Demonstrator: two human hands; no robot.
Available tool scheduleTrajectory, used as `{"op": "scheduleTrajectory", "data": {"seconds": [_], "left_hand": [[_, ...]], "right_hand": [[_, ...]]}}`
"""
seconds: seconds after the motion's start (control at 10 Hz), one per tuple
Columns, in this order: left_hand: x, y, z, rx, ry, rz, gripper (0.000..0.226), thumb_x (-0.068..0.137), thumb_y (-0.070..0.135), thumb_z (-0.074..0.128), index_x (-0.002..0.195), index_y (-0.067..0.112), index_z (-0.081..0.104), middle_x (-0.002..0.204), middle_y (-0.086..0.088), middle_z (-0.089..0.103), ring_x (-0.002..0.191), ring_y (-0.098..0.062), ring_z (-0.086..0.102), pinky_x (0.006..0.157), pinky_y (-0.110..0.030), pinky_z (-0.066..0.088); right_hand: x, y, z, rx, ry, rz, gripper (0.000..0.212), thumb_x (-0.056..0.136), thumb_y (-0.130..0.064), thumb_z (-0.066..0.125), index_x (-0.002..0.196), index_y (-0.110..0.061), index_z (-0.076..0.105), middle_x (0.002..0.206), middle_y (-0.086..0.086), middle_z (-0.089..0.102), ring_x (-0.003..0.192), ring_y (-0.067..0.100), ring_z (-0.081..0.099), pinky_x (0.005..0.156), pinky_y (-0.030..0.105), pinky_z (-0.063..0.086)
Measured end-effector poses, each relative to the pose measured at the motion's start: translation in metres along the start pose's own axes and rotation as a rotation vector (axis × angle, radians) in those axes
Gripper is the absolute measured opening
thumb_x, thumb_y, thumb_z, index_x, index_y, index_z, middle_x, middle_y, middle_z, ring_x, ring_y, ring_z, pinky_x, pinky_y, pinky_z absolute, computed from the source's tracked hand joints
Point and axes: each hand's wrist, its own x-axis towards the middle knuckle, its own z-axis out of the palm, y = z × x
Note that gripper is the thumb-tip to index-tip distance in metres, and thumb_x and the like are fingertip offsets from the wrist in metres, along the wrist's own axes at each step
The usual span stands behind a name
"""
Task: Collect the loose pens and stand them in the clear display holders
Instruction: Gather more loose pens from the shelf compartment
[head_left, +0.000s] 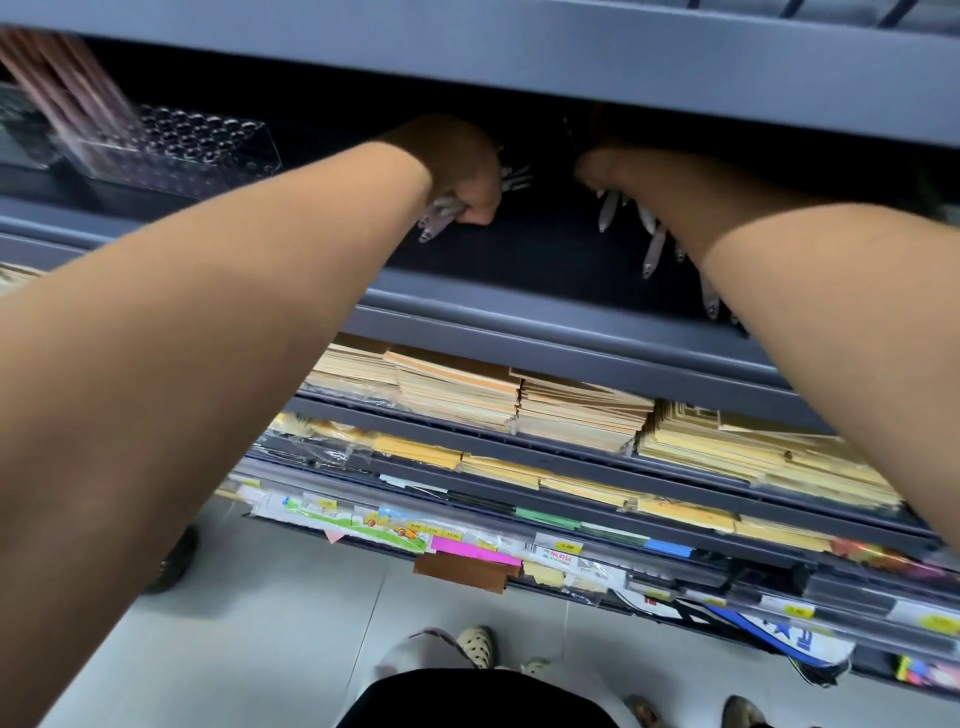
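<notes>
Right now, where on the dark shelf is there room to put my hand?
Bare shelf floor between the left hand gripping a pen bunch and the loose pens by the right hand. Crowded: those loose pens, and the clear holder at far left.

Below the dark grey metal shelf ledge I see stacks of tan card-covered pads, with yellow paper envelopes to their right. Lower down, a bright pink sheet touches a brown card piece. A beige perforated clog stands on the pale tiled floor.
</notes>
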Motion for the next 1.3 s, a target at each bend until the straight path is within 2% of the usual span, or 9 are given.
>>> {"op": "scheduleTrajectory", "data": {"seconds": [0.2, 0.3, 0.4, 0.5, 0.6, 0.8, 1.0, 1.1, 1.3], "left_hand": [[-0.012, -0.004, 0.005, -0.097, 0.073, 0.013, 0.047, 0.086, 0.011, 0.051, 0.042, -0.001, 0.063, 0.032, -0.009, 0.053, 0.051, -0.024, 0.052, 0.050, -0.025, 0.037], [-0.013, -0.009, 0.009, -0.271, 0.168, 0.067, 0.029, 0.079, 0.016, 0.057, 0.058, -0.002, 0.062, 0.045, -0.012, 0.057, 0.053, -0.028, 0.054, 0.049, -0.024, 0.036], [-0.005, -0.009, 0.010, -0.394, 0.140, 0.104, 0.025, 0.078, 0.018, 0.057, 0.065, -0.001, 0.062, 0.062, -0.017, 0.058, 0.064, -0.029, 0.053, 0.053, -0.025, 0.036], [-0.002, -0.006, 0.008, -0.365, 0.177, 0.108, 0.022, 0.079, 0.019, 0.057, 0.070, 0.000, 0.064, 0.072, -0.021, 0.064, 0.065, -0.029, 0.055, 0.061, -0.029, 0.045], [-0.005, -0.001, 0.003, -0.277, 0.101, 0.068, 0.029, 0.083, 0.017, 0.055, 0.064, -0.004, 0.064, 0.073, -0.025, 0.065, 0.062, -0.030, 0.056, 0.061, -0.029, 0.045], [-0.007, 0.015, -0.001, -0.282, 0.080, 0.132, 0.042, 0.084, 0.006, 0.061, 0.044, 0.001, 0.051, 0.043, -0.010, 0.052, 0.053, -0.025, 0.048, 0.055, -0.025, 0.039], [-0.009, 0.023, 0.008, -0.535, 0.007, 0.179, 0.060, 0.087, 0.022, 0.061, 0.029, 0.011, 0.052, 0.040, -0.008, 0.051, 0.033, -0.019, 0.046, 0.040, -0.014, 0.038], [-0.016, 0.027, 0.017, -0.670, -0.058, 0.180, 0.063, 0.091, 0.031, 0.054, 0.031, 0.012, 0.054, 0.042, -0.007, 0.049, 0.035, -0.019, 0.042, 0.037, -0.016, 0.028], [-0.061, 0.025, 0.065, -1.295, 0.049, 0.202, 0.024, 0.056, 0.031, 0.070, 0.043, 0.015, 0.056, 0.039, -0.007, 0.046, 0.040, -0.021, 0.041, 0.046, -0.022, 0.029]], "right_hand": [[-0.005, 0.002, 0.003, 0.217, 0.034, 0.057, 0.041, 0.102, -0.011, 0.039, 0.142, 0.002, 0.037, 0.144, 0.017, 0.044, 0.130, 0.031, 0.044, 0.102, 0.029, 0.037], [-0.016, 0.000, -0.001, 0.447, 0.057, 0.029, 0.033, 0.103, -0.022, 0.041, 0.128, -0.003, 0.051, 0.090, 0.009, 0.064, 0.081, 0.023, 0.059, 0.065, 0.013, 0.050], [-0.026, 0.013, -0.004, 0.544, 0.124, 0.013, 0.031, 0.102, -0.038, 0.038, 0.091, -0.016, 0.056, 0.060, -0.001, 0.055, 0.073, 0.021, 0.057, 0.069, 0.024, 0.046], [-0.044, 0.043, 0.004, 0.348, 0.308, 0.065, 0.039, 0.097, -0.039, 0.041, 0.129, -0.019, 0.052, 0.111, 0.010, 0.061, 0.108, 0.028, 0.057, 0.092, 0.023, 0.035], [-0.060, 0.064, 0.008, 0.108, 0.468, 0.066, 0.045, 0.094, -0.040, 0.047, 0.130, -0.014, 0.054, 0.136, 0.016, 0.052, 0.125, 0.036, 0.049, 0.102, 0.037, 0.040], [-0.091, 0.081, 0.009, 0.249, 0.409, 0.158, 0.039, 0.090, -0.047, 0.054, 0.103, -0.015, 0.072, 0.110, 0.010, 0.069, 0.110, 0.033, 0.060, 0.083, 0.027, 0.044], [-0.114, 0.088, 0.019, 0.988, 0.321, 0.298, 0.028, 0.094, -0.022, 0.055, 0.069, -0.010, 0.062, 0.067, 0.011, 0.068, 0.038, 0.016, 0.055, 0.038, 0.024, 0.045], [-0.142, 0.088, 0.032, 1.336, 0.211, 0.283, 0.021, 0.095, -0.015, 0.054, 0.075, -0.008, 0.059, 0.058, 0.008, 0.065, 0.036, 0.008, 0.054, 0.037, 0.018, 0.044], [-0.184, 0.096, 0.050, 1.451, 0.203, 0.179, 0.014, 0.086, -0.003, 0.053, 0.075, 0.000, 0.060, 0.061, 0.008, 0.069, 0.048, 0.017, 0.062, 0.044, 0.022, 0.049]]}}
